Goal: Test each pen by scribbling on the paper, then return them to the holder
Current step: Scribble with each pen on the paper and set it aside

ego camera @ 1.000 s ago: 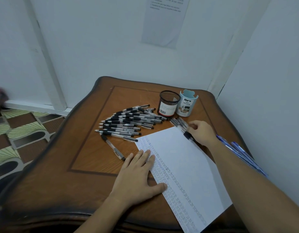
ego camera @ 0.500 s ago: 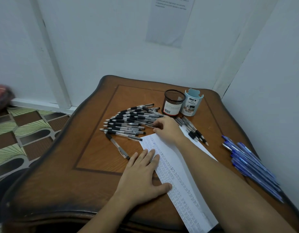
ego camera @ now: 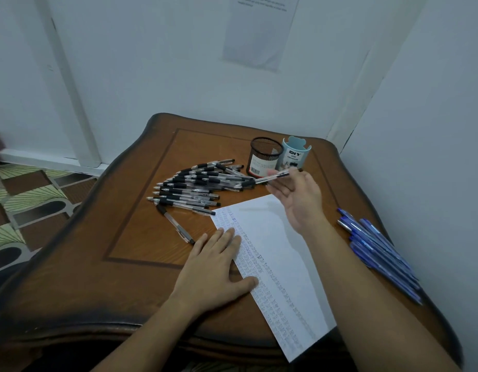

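Note:
A white paper (ego camera: 281,237) with rows of scribbles along its left edge lies on the brown wooden table (ego camera: 141,264). My left hand (ego camera: 219,272) rests flat on the paper's left edge. My right hand (ego camera: 297,194) is raised palm up above the paper's far corner and holds a clear black-grip pen (ego camera: 275,176) in its fingers. A black mesh holder (ego camera: 264,157) and a light blue holder (ego camera: 295,154) stand just behind that hand. A pile of black pens (ego camera: 195,186) lies left of the holders.
Several blue pens (ego camera: 380,251) lie along the table's right edge near the wall. One black pen (ego camera: 176,224) lies apart, in front of the pile. White walls close in the back and right. Patterned floor tiles (ego camera: 23,205) show on the left.
My right hand moved from the paper's far right corner to the black pen pile, then lifted with one pen in its fingers. My left hand stayed on the paper.

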